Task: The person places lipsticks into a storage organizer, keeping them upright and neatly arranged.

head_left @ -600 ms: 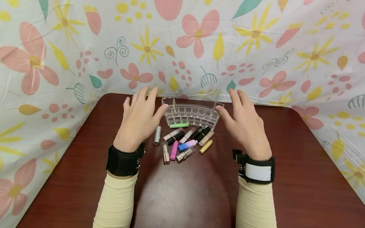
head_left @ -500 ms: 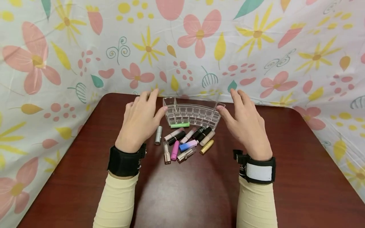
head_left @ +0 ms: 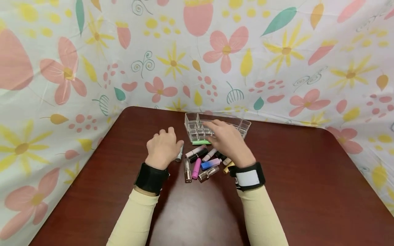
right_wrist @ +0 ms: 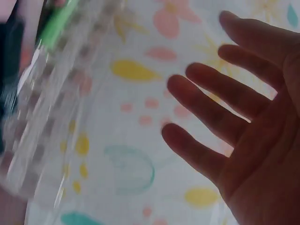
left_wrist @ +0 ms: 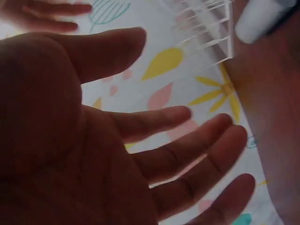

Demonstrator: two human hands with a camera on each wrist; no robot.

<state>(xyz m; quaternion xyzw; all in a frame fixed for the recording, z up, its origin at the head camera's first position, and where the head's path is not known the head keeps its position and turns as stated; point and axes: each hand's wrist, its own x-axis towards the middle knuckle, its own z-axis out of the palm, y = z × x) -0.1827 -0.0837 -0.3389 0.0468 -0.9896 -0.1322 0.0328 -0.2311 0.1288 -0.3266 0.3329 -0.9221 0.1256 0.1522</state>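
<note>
My left hand [head_left: 163, 148] hovers left of the lipsticks, close to a silver tube [head_left: 180, 155] that it partly covers. My right hand [head_left: 227, 141] is over the right of the pile, its fingers overlapping a clear tiered lipstick organizer [head_left: 191, 127]. Both wrist views show palms with nothing held and spread, nearly straight fingers. A green tube [head_left: 200, 142] lies along the organizer's front. Closer to me are a magenta lipstick [head_left: 196, 168], a blue-pink one [head_left: 210, 164], a black one [head_left: 198, 155] and several others. The right hand hides some of them.
The dark brown table [head_left: 307, 184] carries everything. A flower-printed cloth [head_left: 172, 30] hangs behind and beside it. Black straps [head_left: 152, 179] circle both wrists. The organizer stands near the table's back edge.
My right hand has moved left, from beside the organizer to over the lipsticks and the organizer's front. My left hand has come lower and nearer me. The head view has shifted.
</note>
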